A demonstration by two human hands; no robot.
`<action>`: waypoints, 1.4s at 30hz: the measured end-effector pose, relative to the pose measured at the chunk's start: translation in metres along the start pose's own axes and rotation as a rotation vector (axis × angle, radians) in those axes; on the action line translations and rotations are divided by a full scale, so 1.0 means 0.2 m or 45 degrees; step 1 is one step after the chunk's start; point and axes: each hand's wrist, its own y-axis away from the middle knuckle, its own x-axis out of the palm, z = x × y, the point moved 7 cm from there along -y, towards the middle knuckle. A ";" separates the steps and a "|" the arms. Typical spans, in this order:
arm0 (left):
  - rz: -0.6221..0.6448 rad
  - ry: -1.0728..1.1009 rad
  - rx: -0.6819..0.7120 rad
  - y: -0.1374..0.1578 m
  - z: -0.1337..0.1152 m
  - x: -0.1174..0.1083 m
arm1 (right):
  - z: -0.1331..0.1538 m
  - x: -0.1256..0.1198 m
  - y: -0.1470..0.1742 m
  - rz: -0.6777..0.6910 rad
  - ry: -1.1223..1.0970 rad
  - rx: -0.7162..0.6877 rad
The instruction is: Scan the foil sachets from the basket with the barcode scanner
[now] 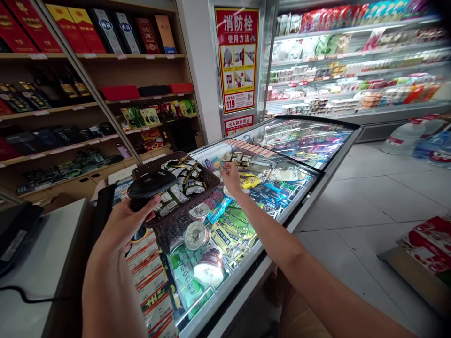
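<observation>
The left hand (128,220) has its grip closed around the handle of a black scanner (151,184), just beside the near end of the basket (192,203). The right hand (231,179) reaches over the freezer (221,287); its fingers are bent together, but I cannot tell whether there is something between them. Just beyond this hand is a small pile (237,158) of packages. The basket lies over one part of the freezer and carries many dark packets (193,187), which lie in disorder.

In my judgement, the first risk is the scanner: its head overlaps the basket in this view, so a careless turn of the wrist could catch the rim or push a packet out. The second risk is for the right hand: if the fingers pinch only one edge, a small package could slip away. Also, the glass is probably smooth, so a knock of the forearm could make the basket slide. Finally, reflections on the glass could confuse a reading of the scanner.
</observation>
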 end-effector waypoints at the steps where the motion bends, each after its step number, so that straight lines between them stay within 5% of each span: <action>1: -0.016 -0.002 -0.002 0.00 0.00 -0.02 | 0.04 0.06 0.02 0.079 0.040 -0.027; 6: -0.043 0.049 0.021 0.01 0.02 -0.06 | 0.20 0.42 0.07 0.443 0.169 0.017; 9: -0.077 0.097 0.004 0.01 0.03 -0.09 | 0.21 0.58 0.06 0.483 0.148 0.259; 17: -0.106 0.093 -0.020 0.01 0.01 -0.10 | 0.22 0.82 0.11 0.553 -0.071 0.515; 20: -0.099 0.093 -0.024 0.02 0.00 -0.10 | 0.21 0.78 0.19 0.667 -0.184 0.693; 23: -0.076 0.109 -0.015 0.02 0.00 -0.08 | 0.28 0.61 0.22 0.678 -0.636 0.568; 26: -0.056 0.094 0.031 0.02 0.00 -0.05 | 0.28 0.37 0.21 0.518 -0.849 0.389; 30: -0.048 0.064 0.116 0.02 -0.01 0.01 | 0.17 0.13 0.14 0.205 -0.919 0.411; 37: 0.054 0.083 0.118 -0.01 -0.01 0.13 | 0.03 0.05 0.06 0.026 -0.969 0.584; 42: 0.151 0.038 0.095 -0.01 -0.02 0.25 | -0.01 0.00 0.06 -0.124 -0.815 0.542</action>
